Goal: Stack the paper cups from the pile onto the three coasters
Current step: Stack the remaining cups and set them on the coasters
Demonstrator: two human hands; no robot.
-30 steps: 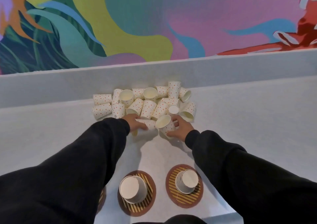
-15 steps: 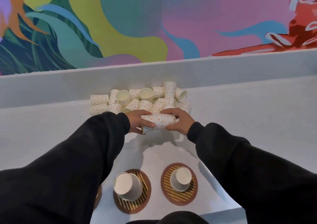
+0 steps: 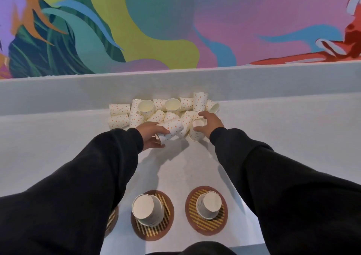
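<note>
A pile of white paper cups with orange dots lies against the grey back ledge. My left hand grips a short stack of cups lying on its side at the pile's front. My right hand curls around an upside-down cup at the pile's right front. Near me, the middle coaster and the right coaster, both round with brown and yellow stripes, each carry an upside-down cup. Only an edge of the left coaster shows past my left sleeve.
The grey counter stretches to both sides of the pile, with a raised ledge behind it and a colourful mural above. The counter's near edge runs just below the coasters.
Both hands held one sideways stack together half a second ago. Now my right hand has left it and moved right onto an upside-down cup, while my left hand keeps the stack.
</note>
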